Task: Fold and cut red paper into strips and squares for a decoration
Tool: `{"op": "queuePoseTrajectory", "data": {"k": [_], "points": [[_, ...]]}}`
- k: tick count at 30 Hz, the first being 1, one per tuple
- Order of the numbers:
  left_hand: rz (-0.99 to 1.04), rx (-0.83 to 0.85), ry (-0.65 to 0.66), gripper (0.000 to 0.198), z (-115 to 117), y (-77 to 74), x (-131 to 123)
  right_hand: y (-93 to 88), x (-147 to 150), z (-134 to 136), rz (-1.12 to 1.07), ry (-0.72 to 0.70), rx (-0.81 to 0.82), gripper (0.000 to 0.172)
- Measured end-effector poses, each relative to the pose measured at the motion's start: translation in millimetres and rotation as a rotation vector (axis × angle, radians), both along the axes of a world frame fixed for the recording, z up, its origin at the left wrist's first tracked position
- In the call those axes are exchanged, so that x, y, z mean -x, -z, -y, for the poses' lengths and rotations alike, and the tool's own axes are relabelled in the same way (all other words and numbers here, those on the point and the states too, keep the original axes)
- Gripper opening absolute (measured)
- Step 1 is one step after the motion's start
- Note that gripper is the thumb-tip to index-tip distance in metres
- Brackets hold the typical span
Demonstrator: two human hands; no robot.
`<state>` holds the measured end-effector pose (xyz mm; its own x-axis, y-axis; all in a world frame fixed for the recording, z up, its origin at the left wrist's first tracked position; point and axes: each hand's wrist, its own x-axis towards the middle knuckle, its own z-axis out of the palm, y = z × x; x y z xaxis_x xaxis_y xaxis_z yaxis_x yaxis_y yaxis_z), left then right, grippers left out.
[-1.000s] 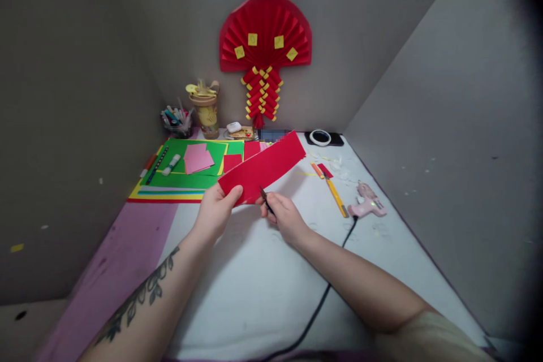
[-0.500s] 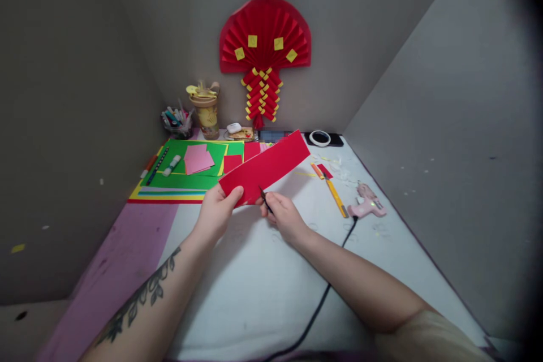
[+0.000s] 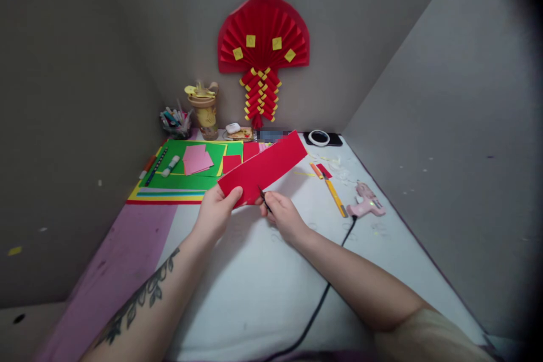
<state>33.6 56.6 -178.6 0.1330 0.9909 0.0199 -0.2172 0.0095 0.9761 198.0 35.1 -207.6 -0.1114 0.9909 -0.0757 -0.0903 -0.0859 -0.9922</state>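
My left hand (image 3: 217, 209) grips a long strip of red paper (image 3: 265, 167) by its lower left end, thumb on top. The strip slants up to the right, held above the table. My right hand (image 3: 280, 212) is closed on a small pair of scissors (image 3: 264, 198). Their dark blade tip lies against the lower edge of the red paper, just right of my left thumb. The scissors' handles are mostly hidden by my fingers.
Stacked coloured sheets (image 3: 186, 182) with pink paper squares (image 3: 197, 159) lie to the left. A yellow cutter (image 3: 336, 198) and a pink glue gun (image 3: 365, 201) with a black cord (image 3: 316, 311) lie right. Behind stand a cup (image 3: 206, 116) and a pen holder (image 3: 176, 123).
Hardly anything differs. The view has shifted slightly; both hands, the red paper and the scissors keep nearly the same position.
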Motion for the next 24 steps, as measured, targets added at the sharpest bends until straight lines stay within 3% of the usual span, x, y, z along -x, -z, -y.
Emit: {"op": "queuePoseTrajectory", "data": {"k": [24], "points": [[0.038, 0.017, -0.007, 0.030, 2.1, -3.8, -2.9, -6.6, 2.6, 0.9, -0.036, 0.035, 0.043, 0.042]]}}
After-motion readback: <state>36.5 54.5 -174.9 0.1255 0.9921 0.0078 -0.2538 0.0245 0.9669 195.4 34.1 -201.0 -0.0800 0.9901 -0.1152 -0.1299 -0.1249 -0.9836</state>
